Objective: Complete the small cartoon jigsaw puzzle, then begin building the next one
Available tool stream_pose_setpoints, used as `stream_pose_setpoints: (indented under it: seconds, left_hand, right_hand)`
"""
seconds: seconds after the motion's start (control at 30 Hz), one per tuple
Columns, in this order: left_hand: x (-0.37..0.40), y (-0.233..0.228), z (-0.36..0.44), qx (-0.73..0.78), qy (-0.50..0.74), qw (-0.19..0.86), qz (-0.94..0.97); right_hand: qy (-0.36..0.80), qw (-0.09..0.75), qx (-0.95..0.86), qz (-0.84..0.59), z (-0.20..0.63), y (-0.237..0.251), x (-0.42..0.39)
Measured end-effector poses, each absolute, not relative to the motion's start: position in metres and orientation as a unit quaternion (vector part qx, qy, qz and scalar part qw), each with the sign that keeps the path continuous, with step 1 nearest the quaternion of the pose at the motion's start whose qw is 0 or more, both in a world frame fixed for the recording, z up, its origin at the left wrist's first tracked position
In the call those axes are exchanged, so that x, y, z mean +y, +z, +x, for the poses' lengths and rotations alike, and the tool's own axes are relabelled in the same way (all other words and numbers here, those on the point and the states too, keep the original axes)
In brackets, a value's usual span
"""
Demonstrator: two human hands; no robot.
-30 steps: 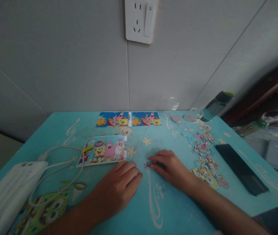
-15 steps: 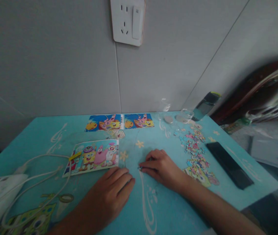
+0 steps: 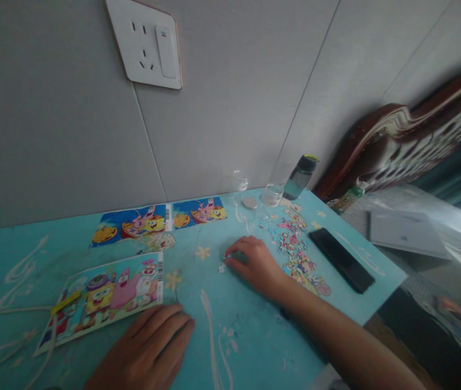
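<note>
My right hand [image 3: 252,264] is above the middle of the table, thumb and forefinger pinched on a small jigsaw piece [image 3: 225,257]. Just below its fingertips another small pale piece [image 3: 221,268] lies on the tabletop. Resting palm down at the lower left, my left hand [image 3: 153,344] has its fingers stretched out and holds nothing. Beside its fingertips is a cartoon picture card [image 3: 108,298]. A heap of loose jigsaw pieces [image 3: 293,244] spreads to the right of my right hand.
Two blue picture cards [image 3: 132,225] lie by the wall. Clear containers [image 3: 272,195], a round lid [image 3: 250,203] and a water bottle [image 3: 301,177] stand at the back right. A black phone-like slab [image 3: 342,260] lies near the right edge. White cables [image 3: 11,310] cross the left side.
The view has turned right, so the table appears shifted left. My right hand keeps its pinch and is nearer the table's far side. A small piece now shows on the table below it.
</note>
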State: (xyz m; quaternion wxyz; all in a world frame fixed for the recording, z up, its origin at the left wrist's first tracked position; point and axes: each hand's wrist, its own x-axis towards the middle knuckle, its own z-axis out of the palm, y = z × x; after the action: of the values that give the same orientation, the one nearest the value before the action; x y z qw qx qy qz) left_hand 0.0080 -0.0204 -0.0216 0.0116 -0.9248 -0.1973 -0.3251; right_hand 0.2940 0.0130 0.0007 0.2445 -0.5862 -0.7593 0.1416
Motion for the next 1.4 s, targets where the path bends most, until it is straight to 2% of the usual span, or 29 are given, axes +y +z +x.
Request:
stream_pose_setpoints:
  seconds: [0.13,0.33,0.5,0.63,0.8,0.97,1.23,1.4]
  left_hand:
    - [-0.018,-0.021,0.008,-0.186,-0.331,0.028,-0.925]
    - [-0.018,-0.02,0.007,-0.188,-0.336,0.033,-0.922]
    - [-0.021,-0.021,0.007,-0.205,-0.322,0.024,-0.924]
    - [-0.021,-0.018,0.008,-0.212,-0.32,0.025,-0.923]
    - [-0.018,-0.009,0.008,-0.198,-0.295,0.042,-0.934]
    - [-0.02,-0.01,0.007,-0.203,-0.294,0.032,-0.934]
    - [-0.021,-0.014,0.007,-0.208,-0.287,0.029,-0.935]
    - [-0.021,-0.007,0.008,-0.206,-0.277,0.052,-0.937]
  right_hand:
    - [0.09,0.208,-0.752,-0.619,0.307,0.002,0.022]
    - [-0.036,0.069,-0.661,-0.746,0.345,0.013,0.022]
    - [-0.047,0.039,-0.624,-0.779,0.371,0.012,0.016]
    - [-0.015,0.042,-0.662,-0.748,0.364,0.008,0.017]
    - [0.064,0.143,-0.773,-0.614,0.347,0.007,0.019]
    - [0.082,0.206,-0.764,-0.606,0.352,0.003,0.023]
    - [0.061,0.111,-0.814,-0.567,0.339,0.014,0.01]
    - [0.078,0.085,-0.863,-0.492,0.314,0.033,-0.011]
